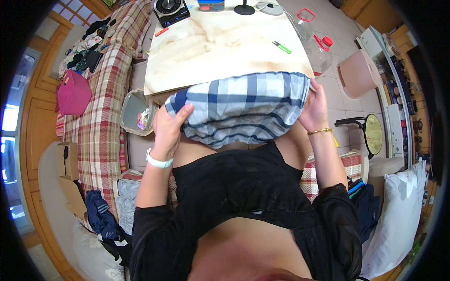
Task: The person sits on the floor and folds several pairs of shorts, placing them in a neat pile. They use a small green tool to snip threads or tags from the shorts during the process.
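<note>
Along the near edge of the pale table, a checked blue-and-white cloth stretches between the left hand and right hand, each gripping one end; a loosened grip could let its slack middle slump. The table looks smooth and marbled, the cloth soft and rumpled, the green snips slim.

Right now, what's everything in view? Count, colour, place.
Cloth: 1, blue-white check, held, centre
Table: 1, cream, ahead
Snips: 1, green, on table
Scale: 1, black, on table
Tub: 1, blue, on table
Jugs: 2, clear, right of table
Bins: 2, grey left, pink right
Sofa: 1, red plaid, left
Basket: 1, pink, on sofa
Clothes: uncounted, mixed, on sofa
Stool: 1, yellow, right
Pillows: 2, white, lower corners
Left hand: 1, at cloth's left end
Right hand: 1, at cloth's right end
</note>
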A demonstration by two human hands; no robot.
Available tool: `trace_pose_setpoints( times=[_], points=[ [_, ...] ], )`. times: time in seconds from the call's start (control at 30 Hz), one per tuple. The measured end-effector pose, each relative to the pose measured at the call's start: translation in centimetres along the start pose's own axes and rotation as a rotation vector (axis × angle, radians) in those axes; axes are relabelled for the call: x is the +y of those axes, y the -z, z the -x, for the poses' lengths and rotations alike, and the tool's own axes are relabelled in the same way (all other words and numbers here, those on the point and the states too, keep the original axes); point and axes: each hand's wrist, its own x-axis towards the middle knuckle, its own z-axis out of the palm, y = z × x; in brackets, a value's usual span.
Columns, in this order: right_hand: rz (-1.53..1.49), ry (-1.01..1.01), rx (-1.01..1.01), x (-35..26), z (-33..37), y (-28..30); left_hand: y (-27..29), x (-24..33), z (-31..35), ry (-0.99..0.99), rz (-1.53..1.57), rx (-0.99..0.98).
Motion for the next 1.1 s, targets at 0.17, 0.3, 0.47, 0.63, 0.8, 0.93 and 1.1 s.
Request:
trace_pose_setpoints(
  times=[0.17,0.3,0.47,0.63,0.8,0.93,1.1],
  points=[
    [0.261,0.012,0.065,-1.7,-0.8,-2.2,-0.5,2.9,-3.7,-0.047,0.042,0.049],
    [0.704,0.067,0.014,-3.9,-2.7,-4.4,1.2,4.0,-6.6,-0.102,0.106,0.023],
    [0.876,0.333,-0.029,-6.0,-6.2,-7.0,3.3,7.3,-6.5,-0.176,0.218,0.035],
    [1.072,0.286,-0.46,-3.9,-7.4,-14.6,8.3,10.1,-1.6,-0.223,0.104,0.113],
    [1.384,0.373,-0.757,1.9,-8.3,-19.4,12.5,13.4,11.2,-0.276,-0.046,0.334],
    [1.309,0.723,-1.058,7.9,-8.2,-26.2,12.9,16.8,24.4,-0.387,-0.26,0.655],
    [1.082,0.528,-1.356,14.8,-6.5,-33.6,12.3,19.8,34.3,-0.453,-0.434,1.086]
  ],
)
